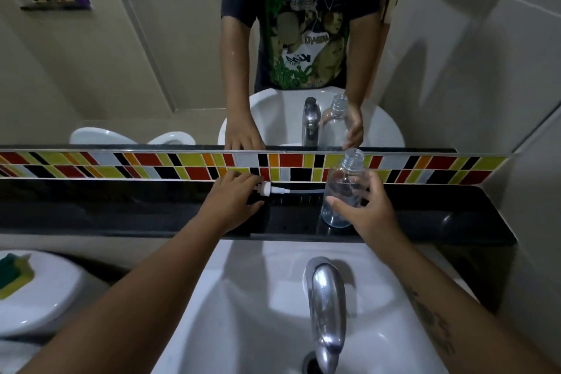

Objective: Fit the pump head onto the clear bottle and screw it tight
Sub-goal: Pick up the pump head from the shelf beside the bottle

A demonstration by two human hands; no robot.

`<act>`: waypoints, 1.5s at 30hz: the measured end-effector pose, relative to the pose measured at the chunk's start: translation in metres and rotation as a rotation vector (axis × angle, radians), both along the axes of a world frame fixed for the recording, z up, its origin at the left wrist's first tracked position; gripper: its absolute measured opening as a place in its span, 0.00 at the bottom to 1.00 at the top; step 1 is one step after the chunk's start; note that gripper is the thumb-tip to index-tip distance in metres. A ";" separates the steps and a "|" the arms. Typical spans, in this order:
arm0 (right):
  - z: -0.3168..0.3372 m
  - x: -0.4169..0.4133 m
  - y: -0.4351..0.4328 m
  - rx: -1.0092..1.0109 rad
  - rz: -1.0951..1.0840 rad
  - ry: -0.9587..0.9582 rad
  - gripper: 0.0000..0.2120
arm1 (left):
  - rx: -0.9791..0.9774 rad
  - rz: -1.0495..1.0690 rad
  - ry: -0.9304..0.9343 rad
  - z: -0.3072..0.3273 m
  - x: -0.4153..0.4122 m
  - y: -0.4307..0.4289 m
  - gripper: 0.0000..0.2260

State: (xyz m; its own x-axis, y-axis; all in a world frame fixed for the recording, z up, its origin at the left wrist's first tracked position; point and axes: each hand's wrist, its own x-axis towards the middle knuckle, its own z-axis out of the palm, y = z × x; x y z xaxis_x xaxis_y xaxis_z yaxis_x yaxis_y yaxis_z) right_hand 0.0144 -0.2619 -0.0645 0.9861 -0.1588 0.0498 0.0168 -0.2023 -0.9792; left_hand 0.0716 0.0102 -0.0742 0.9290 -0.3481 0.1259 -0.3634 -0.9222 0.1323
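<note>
The clear bottle (341,188) stands upright on the black shelf (121,209) with its threaded neck uncapped. My right hand (364,206) is wrapped around its lower body. The white pump head (268,187) lies on its side on the shelf, left of the bottle, with its thin dip tube pointing right towards the bottle. My left hand (233,200) rests over the pump head's left end, fingers on it; the pump's top is hidden under the fingers.
A white sink (243,297) with a chrome tap (326,313) lies below the shelf. A coloured tile strip (151,165) and a mirror back the shelf. A toilet tank lid with a green-yellow sponge (13,278) sits at lower left.
</note>
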 end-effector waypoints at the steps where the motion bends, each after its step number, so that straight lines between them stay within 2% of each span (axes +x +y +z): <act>1: 0.000 -0.001 0.001 0.000 0.009 -0.003 0.32 | 0.000 -0.004 0.009 0.000 0.002 -0.002 0.24; 15: -0.001 0.000 0.005 0.028 0.088 0.022 0.33 | -0.153 -0.011 -0.003 0.006 0.002 -0.007 0.17; 26: 0.005 -0.001 0.006 0.012 0.098 0.023 0.32 | -0.513 0.006 0.078 0.120 -0.031 0.039 0.12; 31: 0.005 0.002 0.005 0.031 0.096 0.030 0.31 | -0.787 -0.014 0.185 0.167 -0.043 0.037 0.13; 33: 0.006 0.003 0.005 0.044 0.095 0.029 0.32 | -0.794 -0.011 0.245 0.175 -0.046 0.037 0.11; 35: 0.007 0.003 0.005 0.049 0.102 0.031 0.33 | -0.769 0.007 0.282 0.178 -0.044 0.038 0.13; 45: 0.006 0.003 0.004 0.021 0.103 0.031 0.32 | -0.587 0.037 0.240 0.183 -0.032 0.029 0.14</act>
